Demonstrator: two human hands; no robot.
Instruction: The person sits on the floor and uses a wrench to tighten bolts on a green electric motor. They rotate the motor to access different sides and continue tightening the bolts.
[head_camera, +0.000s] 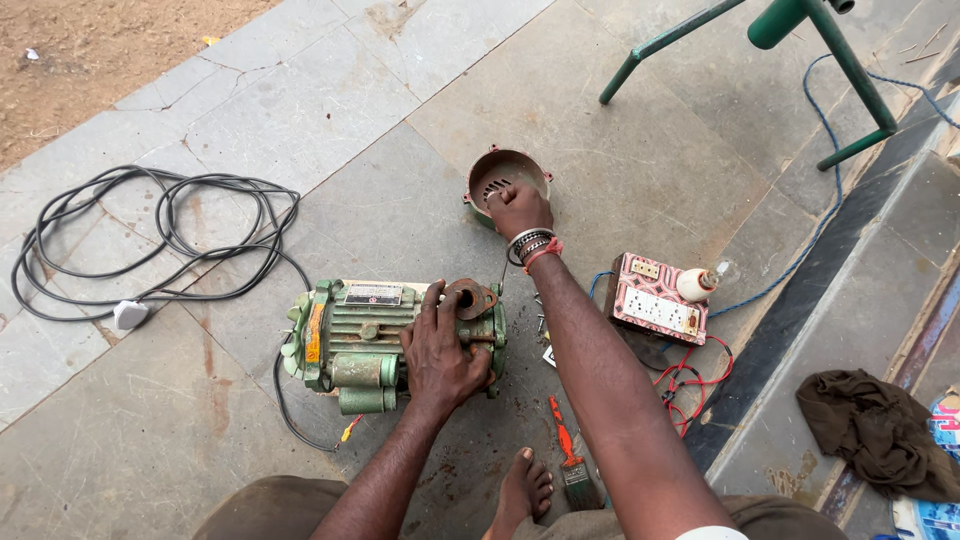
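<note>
A green electric motor (350, 335) lies on its side on the stone floor. My left hand (440, 355) rests flat on its right end, fingers spread over the housing beside a rusty brown flange (470, 298). My right hand (520, 208) reaches farther out and grips the near rim of a round green end cover (497, 170), rusty and slotted inside, which sits on the floor beyond the motor. Beaded bracelets and an orange thread circle the right wrist.
A black cable (160, 235) with a white plug lies coiled at left. A pink switch board (658, 305) with a bulb holder and red wires sits right. An orange-handled paintbrush (568, 455), my bare foot, green metal frame legs, a blue cord and a brown rag (880, 430).
</note>
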